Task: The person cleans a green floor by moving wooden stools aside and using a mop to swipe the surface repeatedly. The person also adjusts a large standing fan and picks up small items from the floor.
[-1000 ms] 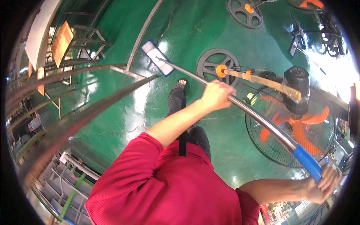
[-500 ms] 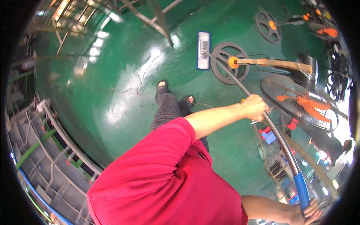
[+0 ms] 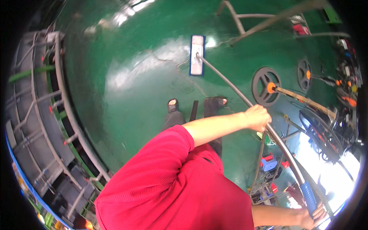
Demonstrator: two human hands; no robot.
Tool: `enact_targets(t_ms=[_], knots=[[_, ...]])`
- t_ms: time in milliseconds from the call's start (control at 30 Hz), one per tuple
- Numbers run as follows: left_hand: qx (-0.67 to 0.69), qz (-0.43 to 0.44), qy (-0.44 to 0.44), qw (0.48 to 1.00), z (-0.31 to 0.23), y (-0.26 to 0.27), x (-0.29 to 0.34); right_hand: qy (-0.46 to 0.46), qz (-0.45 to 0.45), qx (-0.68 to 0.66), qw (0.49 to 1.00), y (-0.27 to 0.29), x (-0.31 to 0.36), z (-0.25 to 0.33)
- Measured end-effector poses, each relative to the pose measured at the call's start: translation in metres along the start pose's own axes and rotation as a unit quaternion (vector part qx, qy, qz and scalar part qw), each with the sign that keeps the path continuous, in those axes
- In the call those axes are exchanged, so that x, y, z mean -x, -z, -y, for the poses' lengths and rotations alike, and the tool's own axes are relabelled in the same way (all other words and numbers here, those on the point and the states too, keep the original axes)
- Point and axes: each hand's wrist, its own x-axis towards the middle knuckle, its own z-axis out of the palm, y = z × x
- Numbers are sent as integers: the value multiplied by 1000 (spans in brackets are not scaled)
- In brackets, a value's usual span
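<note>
1. Head view, and there's the mop (image 3: 197, 66), its white, blue-edged pad flat on the green floor (image 3: 145, 96), out in front of two sandalled feet (image 3: 173, 103).
2. Left hand (image 3: 257, 118) midway up the metal pole (image 3: 285, 150), fingers clamped right round it!
3. Right hand (image 3: 315, 218) down at the end, fingers wrapped about the blue grip (image 3: 308, 195).
4. Just right of the pole, a grey spoked wheel (image 3: 271, 87), orange at the hub.
5. Farther right, a dark fan cage (image 3: 322, 134).
6. Far left, a railed metal rack (image 3: 64, 92).
</note>
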Motion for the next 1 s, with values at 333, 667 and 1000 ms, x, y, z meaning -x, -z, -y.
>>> enact_targets(t_ms=[333,667,1000], knots=[[-161,-87,349,919,127,165,293,-240,183,-79,950,-254,267,-89],[209,-829,309,418,221,196,570,-370,651,-199,632,-313,533,-47],[514,-701,84,488,189,124,416,-233,493,-223,808,-178,445,-36]])
